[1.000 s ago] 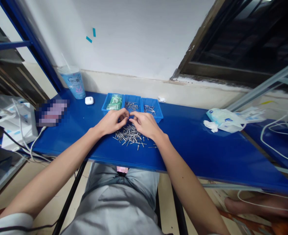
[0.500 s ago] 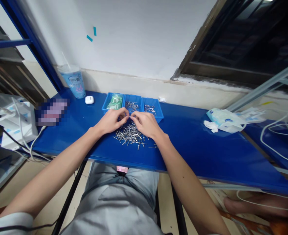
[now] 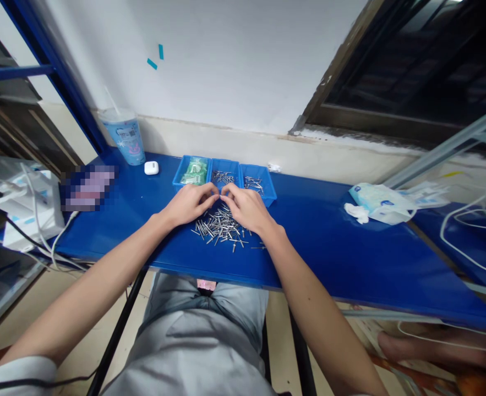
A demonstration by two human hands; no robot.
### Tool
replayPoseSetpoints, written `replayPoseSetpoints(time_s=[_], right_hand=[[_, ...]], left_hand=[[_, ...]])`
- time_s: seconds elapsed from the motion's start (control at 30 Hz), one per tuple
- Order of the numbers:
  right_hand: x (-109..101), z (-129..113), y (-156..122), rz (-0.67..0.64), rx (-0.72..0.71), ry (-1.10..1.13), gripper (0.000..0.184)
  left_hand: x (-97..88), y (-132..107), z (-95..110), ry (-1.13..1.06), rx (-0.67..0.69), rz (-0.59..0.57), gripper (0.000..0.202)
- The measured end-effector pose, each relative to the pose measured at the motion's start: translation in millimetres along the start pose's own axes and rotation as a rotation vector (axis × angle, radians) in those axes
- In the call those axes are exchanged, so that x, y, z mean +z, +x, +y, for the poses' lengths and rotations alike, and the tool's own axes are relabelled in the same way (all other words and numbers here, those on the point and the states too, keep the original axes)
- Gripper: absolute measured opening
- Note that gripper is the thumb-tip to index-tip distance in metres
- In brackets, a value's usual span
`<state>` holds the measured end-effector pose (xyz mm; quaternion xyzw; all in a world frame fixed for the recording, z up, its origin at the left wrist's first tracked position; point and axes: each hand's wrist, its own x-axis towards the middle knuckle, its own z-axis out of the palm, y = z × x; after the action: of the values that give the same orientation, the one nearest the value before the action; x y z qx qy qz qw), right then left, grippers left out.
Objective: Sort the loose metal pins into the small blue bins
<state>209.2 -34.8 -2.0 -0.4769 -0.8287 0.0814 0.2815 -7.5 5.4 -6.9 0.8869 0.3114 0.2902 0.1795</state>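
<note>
Right at the centre of the frame, two bare hands are brought together: the left hand (image 3: 191, 203) is angled in from the left, the right hand (image 3: 246, 208) from the right, and thumbs and forefingers are curled until their tips all but meet. Whether a small piece is pinched there cannot be told; the meeting point is too tiny to be read. And just below those fingertips, the loose heap of slim silver metal pins (image 3: 219, 226) is spread across the glossy blue tabletop (image 3: 329, 242), its upper part tucked close beneath the hands, its right side partly covered by the right hand. A few strays are scattered along the fringe, one of them beside the right wrist.

Just above the hands, three blue plastic bins are lined up. In the left blue bin (image 3: 178, 175) a green-and-clear packet (image 3: 195, 169) is held, its contents hard to make out; in the middle blue bin (image 3: 226, 163) and the right blue bin (image 3: 272, 193), more silver pins are seen, the lower edge of the middle one being blocked by the fingers. At mid left, a pinkish object (image 3: 91, 188) is blurred into coarse squares. Both upper arms are cut off by the frame.
</note>
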Motion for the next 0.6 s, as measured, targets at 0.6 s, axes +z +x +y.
replayPoseSetpoints(time_s=[0.6], right_hand=[[1.0, 1.1, 2.0, -0.017, 0.026, -0.070, 0.023]], left_hand=[[0.2, 0.3, -0.7, 0.000, 0.014, 0.002, 0.023]])
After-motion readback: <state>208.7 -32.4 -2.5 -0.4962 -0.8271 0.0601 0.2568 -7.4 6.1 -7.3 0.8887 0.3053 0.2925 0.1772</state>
